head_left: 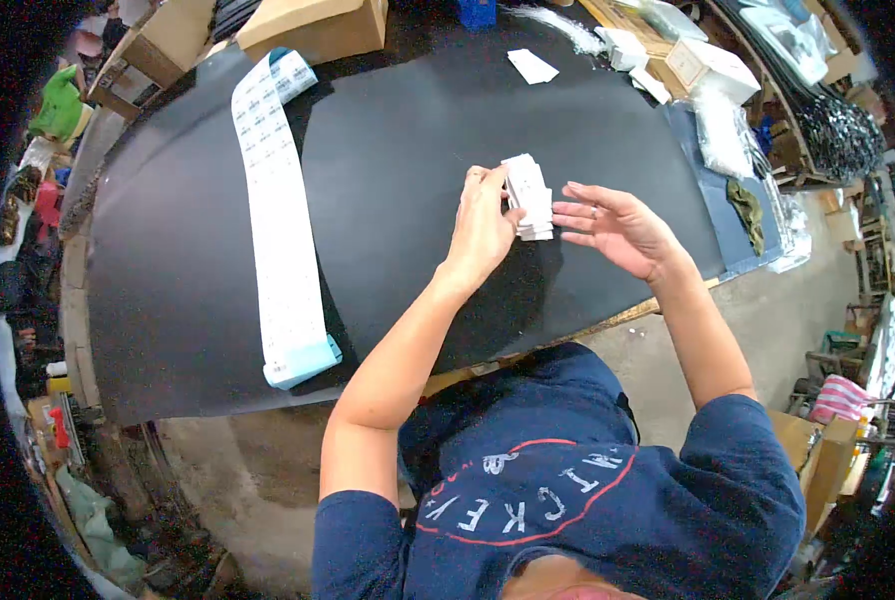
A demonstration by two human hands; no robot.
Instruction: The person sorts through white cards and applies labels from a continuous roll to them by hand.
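A small stack of white cards (530, 195) is over the black table (408, 150), its edges slightly uneven. Along its left side, my left hand (482, 218) grips it between thumb and fingers. On the other side my right hand (623, 228) is open, palm turned toward the cards, with its fingertips right at their edge. Farther left lies a long strip of printed labels (278, 200), white with a light-blue backing that shows at the curled ends.
More white cards (533, 66) lie toward the far edge. A cardboard box (313, 30) stands at the back left. At the back right are a white box (713, 70), clear plastic bags (720, 130) and a dark green cloth (745, 215).
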